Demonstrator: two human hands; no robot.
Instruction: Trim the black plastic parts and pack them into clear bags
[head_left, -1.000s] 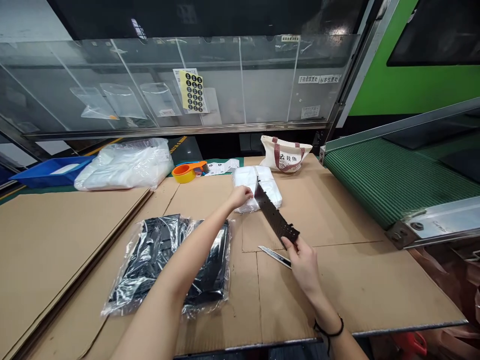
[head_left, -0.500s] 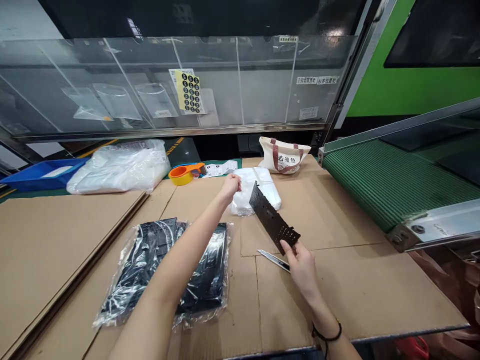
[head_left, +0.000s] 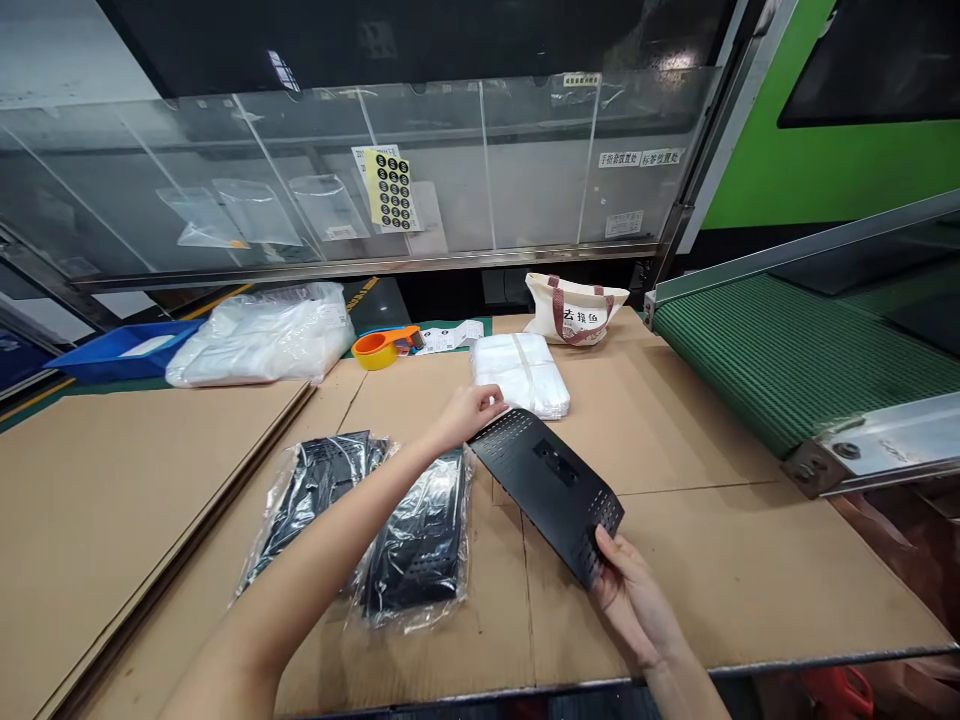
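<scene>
My right hand (head_left: pixel 630 595) grips the near end of a thin black plastic panel (head_left: pixel 551 480), thumb on top. The panel tilts above the table, with rows of small holes at both ends and a raised dark fitting mid-face. At its far end is my left hand (head_left: pixel 472 412), fingers bent together in a pinch; whether they hold anything is hidden. Just beyond lies a banded stack of clear plastic bags (head_left: pixel 517 365). Two clear-bagged bundles of black parts, a right one (head_left: pixel 420 540) and a left one (head_left: pixel 330 480), rest partly behind my left forearm.
Cardboard (head_left: pixel 697 570) covers the table, with stacked sheets (head_left: pixel 150 480) at left. A tape dispenser (head_left: pixel 379 347), a large plastic-wrapped bundle (head_left: pixel 262 335), a blue tray (head_left: pixel 112 350) and a cloth bag (head_left: pixel 574 310) stand at the back. A green conveyor (head_left: pixel 810 350) runs at right.
The panel has turned from nearly edge-on to show its broad face, and now hides the utility knife seen before. My left hand has come down from the bag stack to the panel's far end.
</scene>
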